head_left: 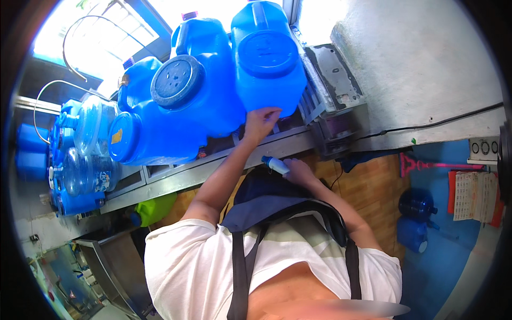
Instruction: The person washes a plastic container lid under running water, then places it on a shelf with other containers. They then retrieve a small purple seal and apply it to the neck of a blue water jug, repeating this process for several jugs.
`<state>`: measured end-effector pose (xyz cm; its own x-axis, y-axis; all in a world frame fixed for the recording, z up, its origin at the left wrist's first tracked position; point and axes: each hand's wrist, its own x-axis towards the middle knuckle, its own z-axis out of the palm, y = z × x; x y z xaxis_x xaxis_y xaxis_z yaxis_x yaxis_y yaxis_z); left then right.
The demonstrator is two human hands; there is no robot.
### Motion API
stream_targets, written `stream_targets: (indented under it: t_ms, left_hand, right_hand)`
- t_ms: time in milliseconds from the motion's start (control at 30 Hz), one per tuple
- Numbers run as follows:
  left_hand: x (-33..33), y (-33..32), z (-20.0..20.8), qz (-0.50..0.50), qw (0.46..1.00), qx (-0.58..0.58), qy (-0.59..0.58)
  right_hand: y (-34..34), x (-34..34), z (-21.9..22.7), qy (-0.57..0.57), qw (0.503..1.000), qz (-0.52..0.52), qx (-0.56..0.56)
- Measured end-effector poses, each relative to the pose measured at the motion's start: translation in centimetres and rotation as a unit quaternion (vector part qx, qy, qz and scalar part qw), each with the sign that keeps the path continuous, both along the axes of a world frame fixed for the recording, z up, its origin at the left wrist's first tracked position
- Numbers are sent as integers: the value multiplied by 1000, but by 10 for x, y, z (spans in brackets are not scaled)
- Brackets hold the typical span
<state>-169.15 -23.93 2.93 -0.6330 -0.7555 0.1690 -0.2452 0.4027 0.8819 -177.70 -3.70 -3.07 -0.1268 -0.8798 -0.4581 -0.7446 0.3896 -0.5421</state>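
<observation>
My left hand (260, 126) is at the lower edge of a tall blue water jug (266, 85) with a round lid. Its fingers are curled closed, and what they hold, if anything, is hidden. Just below and to the right, my right hand (300, 173) grips a small white cylindrical object with a dark blue end (275, 164). That blue end points left, toward the shelf edge. Two more blue jugs stand in the row to the left: a middle jug (213, 101) with a dark round lid and a left jug (160, 133) with a blue lid.
A metal shelf (154, 184) carries the jugs and clear round bottles (88, 170) at far left. Right of the jugs stands a metal box (333, 80). A black cable (432, 126) crosses the white wall. Blue containers (412, 232) and a pink-handled tool (442, 164) are at right.
</observation>
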Motion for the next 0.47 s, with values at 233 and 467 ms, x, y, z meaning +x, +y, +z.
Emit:
stream_targets:
  t_ms: [233, 467]
  left_hand:
    - [28, 0, -76, 197, 928, 307, 70]
    - [-17, 2, -196, 157, 601, 775, 115]
  right_hand:
    - [5, -4, 2, -27, 989, -148, 9]
    - [-10, -37, 3, 35, 956, -292, -18]
